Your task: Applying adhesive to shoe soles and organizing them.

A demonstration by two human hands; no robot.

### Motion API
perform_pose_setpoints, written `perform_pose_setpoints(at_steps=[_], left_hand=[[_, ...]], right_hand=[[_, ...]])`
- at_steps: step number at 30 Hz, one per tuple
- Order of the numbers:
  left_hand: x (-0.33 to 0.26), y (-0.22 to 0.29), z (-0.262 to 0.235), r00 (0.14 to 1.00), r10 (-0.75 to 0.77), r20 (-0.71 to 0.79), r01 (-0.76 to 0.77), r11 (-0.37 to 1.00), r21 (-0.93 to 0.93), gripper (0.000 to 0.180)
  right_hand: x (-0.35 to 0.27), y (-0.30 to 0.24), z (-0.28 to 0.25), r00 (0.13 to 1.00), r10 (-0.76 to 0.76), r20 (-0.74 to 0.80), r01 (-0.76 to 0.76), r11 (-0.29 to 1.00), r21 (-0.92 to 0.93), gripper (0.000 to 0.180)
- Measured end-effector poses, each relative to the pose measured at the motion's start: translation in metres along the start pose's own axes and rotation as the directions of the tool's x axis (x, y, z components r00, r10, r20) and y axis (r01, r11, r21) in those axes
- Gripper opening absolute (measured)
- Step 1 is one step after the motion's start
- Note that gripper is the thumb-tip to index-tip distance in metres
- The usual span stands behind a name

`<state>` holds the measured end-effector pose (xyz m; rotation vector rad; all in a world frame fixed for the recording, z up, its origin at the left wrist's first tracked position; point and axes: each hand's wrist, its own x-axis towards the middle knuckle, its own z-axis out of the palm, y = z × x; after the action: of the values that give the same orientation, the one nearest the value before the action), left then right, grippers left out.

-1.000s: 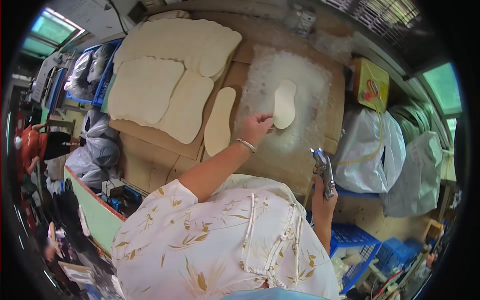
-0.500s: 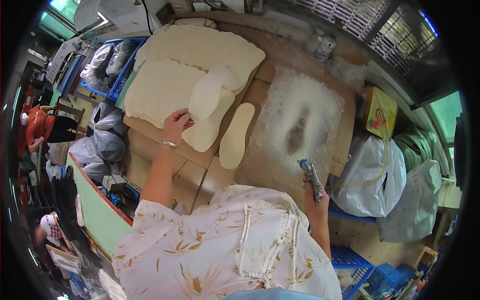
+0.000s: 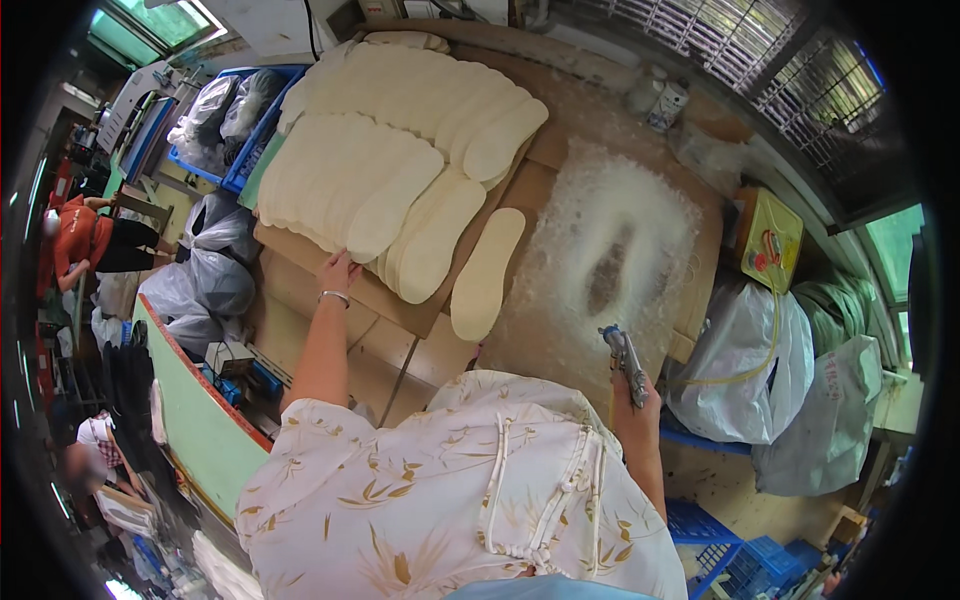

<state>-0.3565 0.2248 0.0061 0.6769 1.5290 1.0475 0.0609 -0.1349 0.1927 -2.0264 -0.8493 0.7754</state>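
My left hand (image 3: pixel 338 274) has its fingers closed at the near end of a cream insole (image 3: pixel 394 208), which lies on the front end of an overlapping row of insoles (image 3: pixel 320 180). My right hand (image 3: pixel 637 402) is wrapped round a metal spray gun (image 3: pixel 625 358), its nozzle pointing away from me toward a board. A single cream insole (image 3: pixel 488 275) lies apart between the rows and a whitish, crusted patch (image 3: pixel 560 235) with a bare, sole-shaped middle. Beside the first row, a shorter stack of insoles (image 3: pixel 428 248) fans out.
A yellow container (image 3: pixel 785 235) with a hose stands at the right, above white plastic sacks (image 3: pixel 745 365). Blue crates with bagged items (image 3: pixel 215 135) sit at the far left. A can (image 3: pixel 668 105) stands at the back. Two people are off to the left.
My left hand has come down and toward me; the insole it held raised over the stacks now lies on the row. My right hand keeps the spray gun in nearly the same place.
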Motion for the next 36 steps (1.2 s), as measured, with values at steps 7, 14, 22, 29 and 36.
perform_pose_setpoints(at_steps=[7,14,22,29,36], left_hand=[[0.005,-0.019,0.004,0.852,0.495,-0.171,-0.36,0.791,0.495,0.045],[-0.066,-0.035,0.031,0.917,0.231,-0.325,-0.191,0.97,0.15,0.032],[-0.154,-0.107,0.112,0.881,0.314,0.353,-0.453,0.349,0.82,0.059],[-0.19,-0.102,0.133,0.759,0.57,0.314,-0.52,0.243,0.819,0.045],[-0.22,-0.053,0.168,0.882,0.305,0.358,-0.436,0.815,0.382,0.025]], right_hand=[[-0.006,0.003,-0.004,0.998,0.052,-0.018,-0.053,0.999,-0.011,0.025],[-0.013,0.008,-0.007,0.998,0.053,-0.044,-0.052,0.999,0.01,0.024],[-0.015,0.02,-0.01,0.999,0.026,0.025,-0.026,0.999,0.019,0.025],[-0.023,0.037,-0.02,0.998,0.054,0.015,-0.054,0.998,0.017,0.025],[-0.028,0.052,-0.031,0.999,0.033,0.001,-0.033,0.999,0.037,0.024]])
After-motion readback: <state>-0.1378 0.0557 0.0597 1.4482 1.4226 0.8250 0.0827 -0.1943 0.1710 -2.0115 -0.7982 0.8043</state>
